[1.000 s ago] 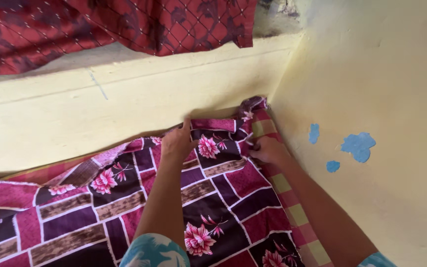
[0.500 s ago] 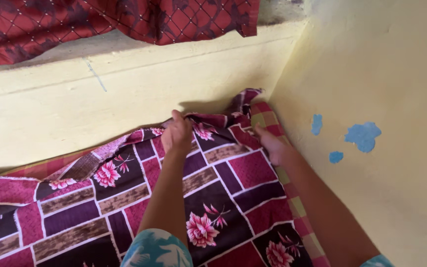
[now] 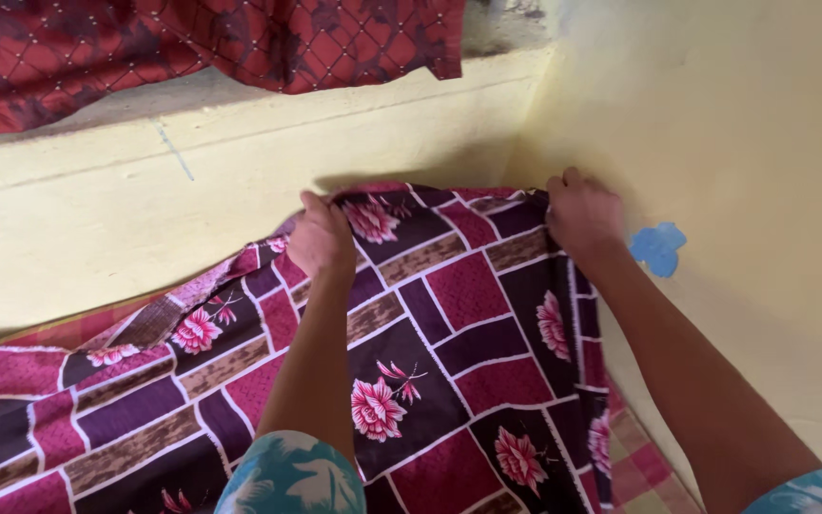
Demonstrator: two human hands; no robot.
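A maroon and purple bedsheet with a brick pattern and pink flowers lies spread below me, in the corner of two yellow walls. My left hand grips its top edge near the back wall. My right hand grips the sheet's corner, lifted up against the right wall. The sheet's end is stretched taut between both hands and raised off the surface. Under it, a red and yellow checked cloth shows at the lower right.
A dark red patterned curtain hangs over a ledge at the top. The back yellow wall and the right yellow wall meet in a corner. A blue patch of peeled paint marks the right wall.
Both hands have taken hold of the bunched sheet end in the corner and lifted it; the right hand moved up and right along the wall, spreading the corner out flat.
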